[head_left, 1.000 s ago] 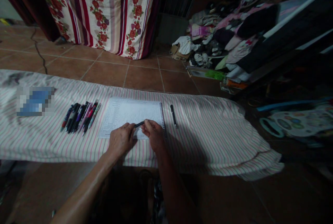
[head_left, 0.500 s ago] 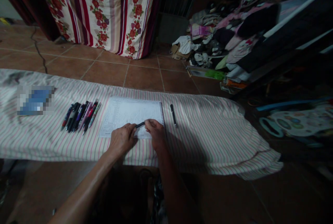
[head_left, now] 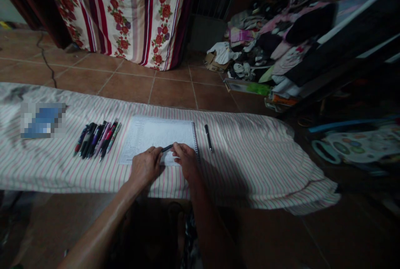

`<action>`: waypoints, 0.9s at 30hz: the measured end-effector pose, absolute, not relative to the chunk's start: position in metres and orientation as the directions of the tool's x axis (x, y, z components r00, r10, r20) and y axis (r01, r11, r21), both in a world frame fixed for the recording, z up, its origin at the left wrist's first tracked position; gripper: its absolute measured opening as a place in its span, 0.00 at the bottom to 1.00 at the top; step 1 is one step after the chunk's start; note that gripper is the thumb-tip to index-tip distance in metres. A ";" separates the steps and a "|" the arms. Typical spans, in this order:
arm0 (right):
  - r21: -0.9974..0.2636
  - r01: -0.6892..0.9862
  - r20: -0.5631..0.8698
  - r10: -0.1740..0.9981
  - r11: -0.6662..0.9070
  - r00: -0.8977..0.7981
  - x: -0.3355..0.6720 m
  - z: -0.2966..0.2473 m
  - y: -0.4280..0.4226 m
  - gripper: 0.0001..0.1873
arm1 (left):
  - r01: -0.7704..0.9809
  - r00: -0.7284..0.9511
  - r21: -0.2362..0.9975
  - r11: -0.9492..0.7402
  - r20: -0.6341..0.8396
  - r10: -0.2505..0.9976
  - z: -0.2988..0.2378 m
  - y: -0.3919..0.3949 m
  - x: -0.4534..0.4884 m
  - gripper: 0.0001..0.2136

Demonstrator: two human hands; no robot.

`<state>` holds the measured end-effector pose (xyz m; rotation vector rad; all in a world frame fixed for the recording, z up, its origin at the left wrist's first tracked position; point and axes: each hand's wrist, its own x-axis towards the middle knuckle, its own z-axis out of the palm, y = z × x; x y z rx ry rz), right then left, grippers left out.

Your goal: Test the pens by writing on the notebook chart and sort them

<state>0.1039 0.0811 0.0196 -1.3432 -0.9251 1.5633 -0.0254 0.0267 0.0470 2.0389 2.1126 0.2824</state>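
Observation:
Between my two hands is a dark pen (head_left: 167, 148), held level above the notebook. My left hand (head_left: 146, 164) grips its left end, and the fingers of my right hand (head_left: 186, 157) pinch its right end. Under them lies the spiral notebook (head_left: 162, 129), its page covered in faint writing and its wire binding on the right. A second black pen (head_left: 208, 139) rests on the cloth just right of the binding. Left of the notebook several pens (head_left: 96, 139) lie side by side in black, purple, pink and red.
A striped cloth (head_left: 256, 160) covers the long, low surface. At its left end sits a blurred blue object (head_left: 43, 121). Beyond are a tiled floor (head_left: 125, 81), a floral curtain (head_left: 137, 18) and a heap of clothes (head_left: 265, 39) at the back right.
Both hands have shifted very slightly left with the pen, and the right-hand fingers have loosened a little at its end. The other pens and the notebook stay put.

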 end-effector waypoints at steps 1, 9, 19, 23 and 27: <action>-0.928 -0.115 -0.349 0.935 -0.354 -0.058 0.105 0.020 0.081 0.18 | 0.964 -0.031 0.262 0.032 -0.007 0.999 0.048 0.026 -0.025 0.16; -0.963 -0.032 -0.265 0.963 -0.266 -0.038 0.106 0.021 0.082 0.13 | 0.968 -0.002 0.252 0.010 -0.034 0.999 0.049 0.026 -0.026 0.16; -0.966 -0.115 -0.232 0.972 -0.234 -0.029 0.103 0.019 0.082 0.11 | 0.940 -0.018 0.341 0.029 -0.037 0.999 0.046 0.027 -0.027 0.15; -0.945 -0.146 -0.286 0.956 -0.293 -0.062 0.103 0.019 0.081 0.14 | 0.962 -0.019 0.272 0.027 -0.030 0.999 0.047 0.027 -0.026 0.17; -0.951 -0.113 -0.283 0.957 -0.288 -0.056 0.104 0.018 0.082 0.15 | 0.969 -0.009 0.248 0.017 -0.032 0.999 0.048 0.026 -0.025 0.17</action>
